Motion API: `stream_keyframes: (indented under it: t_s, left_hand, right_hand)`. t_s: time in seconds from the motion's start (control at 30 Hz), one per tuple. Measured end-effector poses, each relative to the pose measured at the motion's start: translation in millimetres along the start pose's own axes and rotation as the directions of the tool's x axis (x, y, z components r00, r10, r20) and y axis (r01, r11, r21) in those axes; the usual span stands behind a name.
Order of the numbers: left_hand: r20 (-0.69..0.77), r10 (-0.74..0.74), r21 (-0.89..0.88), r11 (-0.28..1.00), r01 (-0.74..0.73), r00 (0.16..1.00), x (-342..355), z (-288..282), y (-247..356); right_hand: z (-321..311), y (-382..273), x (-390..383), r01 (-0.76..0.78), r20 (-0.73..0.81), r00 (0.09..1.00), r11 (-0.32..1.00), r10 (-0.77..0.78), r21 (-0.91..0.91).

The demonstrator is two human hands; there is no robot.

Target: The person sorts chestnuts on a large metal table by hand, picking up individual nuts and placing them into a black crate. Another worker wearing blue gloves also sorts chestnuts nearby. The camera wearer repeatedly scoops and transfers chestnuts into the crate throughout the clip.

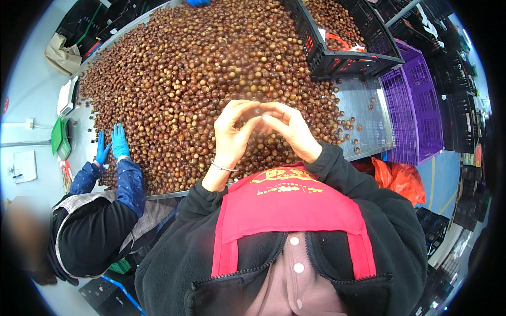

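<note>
Your left hand (232,131) and right hand (291,129) are raised together above the heap of brown nuts (211,68), fingertips meeting around one small dark nut (256,111) (mostly hidden, so the grip is hard to read). The heap covers the metal table (369,113), bare only at 3 o'clock. At 1 o'clock a black crate (342,60) holds more nuts, its far end cut off; a purple crate (419,105) stands beside it. At 9 o'clock, a co-worker's blue-gloved hands (112,145) press on the nuts.
</note>
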State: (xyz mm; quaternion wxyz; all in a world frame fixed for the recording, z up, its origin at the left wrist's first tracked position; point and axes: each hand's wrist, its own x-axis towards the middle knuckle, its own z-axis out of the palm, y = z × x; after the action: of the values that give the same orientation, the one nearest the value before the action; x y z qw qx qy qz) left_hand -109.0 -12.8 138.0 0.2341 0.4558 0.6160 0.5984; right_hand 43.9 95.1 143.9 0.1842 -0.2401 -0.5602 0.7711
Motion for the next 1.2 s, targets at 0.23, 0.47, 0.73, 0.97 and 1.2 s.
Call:
stream_keyframes:
  t_s: [0.23,0.47,0.73,0.97,1.2]
  left_hand:
    - [0.031,0.231,0.328,0.917,-0.229,0.972,-0.5,-2.8,-3.0]
    - [0.140,0.307,0.423,0.841,-0.337,0.941,-1.3,-5.4,-10.6]
    - [0.188,0.300,0.461,0.814,-0.353,0.935,-9.1,-2.8,-8.4]
    - [0.252,0.233,0.451,0.830,-0.328,0.939,-13.6,-2.1,-17.5]
    - [0.296,0.165,0.336,0.904,-0.265,0.941,-20.8,3.7,-21.4]
  right_hand:
    - [2.8,3.1,-2.8,-0.013,0.029,0.999,0.999,0.012,0.031]
    - [1.4,2.9,-4.5,-0.076,0.068,0.995,0.991,0.069,0.114]
    - [-4.8,21.5,-5.2,-0.089,0.093,0.993,0.988,0.078,0.124]
    - [-14.0,23.8,-7.3,-0.120,0.121,0.986,0.993,0.118,0.014]
    - [-19.4,23.5,-13.7,-0.189,0.097,0.978,0.981,0.185,0.038]
